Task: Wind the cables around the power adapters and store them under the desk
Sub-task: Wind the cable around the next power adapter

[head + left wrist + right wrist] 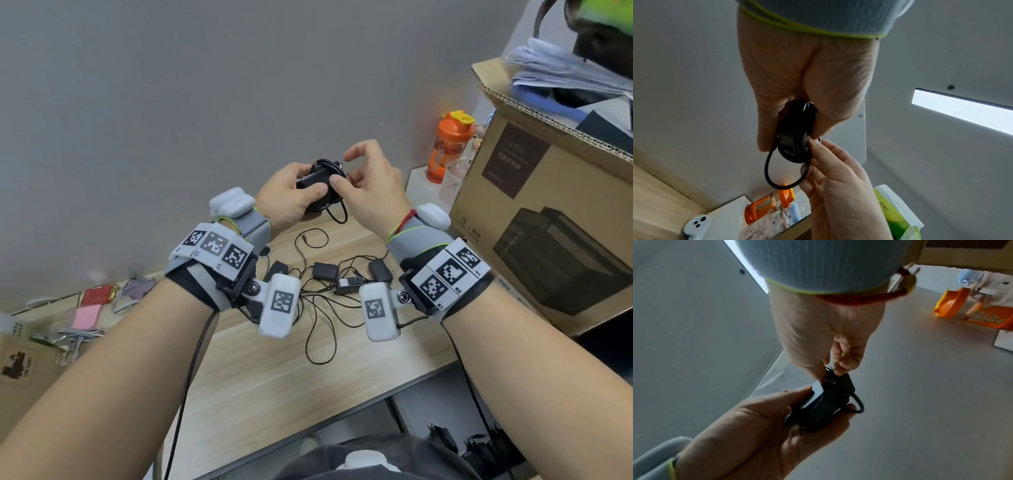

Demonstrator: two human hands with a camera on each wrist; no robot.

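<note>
- The left hand [291, 195] grips a black power adapter [313, 180], thumb pressed across its near face and fingers curled round behind it; the prongs stick up past the fingertips.
- The right hand [371, 185] pinches the cable [777, 170] against the adapter's right edge between thumb and a fingertip, while its other fingers arch loosely above, holding nothing.
- In the left wrist view the cable lies coiled round the adapter body, with one slack loop hanging free below the left fingers [764, 129] and touching the right fingertips [818, 146].
- Both hands hold the adapter in the air above the wooden desk [274, 370], apart from its surface.
- On the desk beneath the wrists lie several more black adapters [325, 270] in a tangle of loose black cables [318, 329].
- Beyond, an orange bottle [448, 147] stands beside a large cardboard box [548, 212].
</note>
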